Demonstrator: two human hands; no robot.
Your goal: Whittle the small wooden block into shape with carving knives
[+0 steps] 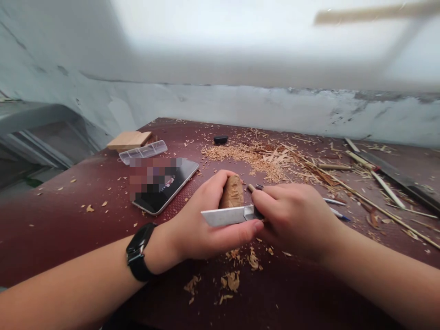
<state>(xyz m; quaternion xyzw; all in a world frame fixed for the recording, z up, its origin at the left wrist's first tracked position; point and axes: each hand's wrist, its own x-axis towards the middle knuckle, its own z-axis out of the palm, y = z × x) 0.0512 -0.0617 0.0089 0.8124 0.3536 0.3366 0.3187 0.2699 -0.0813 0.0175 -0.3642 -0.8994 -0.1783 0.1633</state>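
My left hand [202, 224] is wrapped round a brown block of carved wood [232, 191], whose rounded top shows cut marks. A black watch sits on that wrist. In my right hand [292, 215] is a carving knife [227, 216], my fist closed round its dark handle. The flat blade points left and lies across the near side of the wood, just above my left thumb. My left thumb tip reaches the base of the blade, close to my right fingers. The wood's lower part is hidden by the blade and my left hand.
Wood shavings [247, 158] are spread over the dark red table [85, 229]. On the left lie a tablet [172, 183], a clear plastic case [144, 152] and a wooden board [129, 140]. A small black object [220, 139] sits at the back. Pens [340, 213] and thin sticks lie right.
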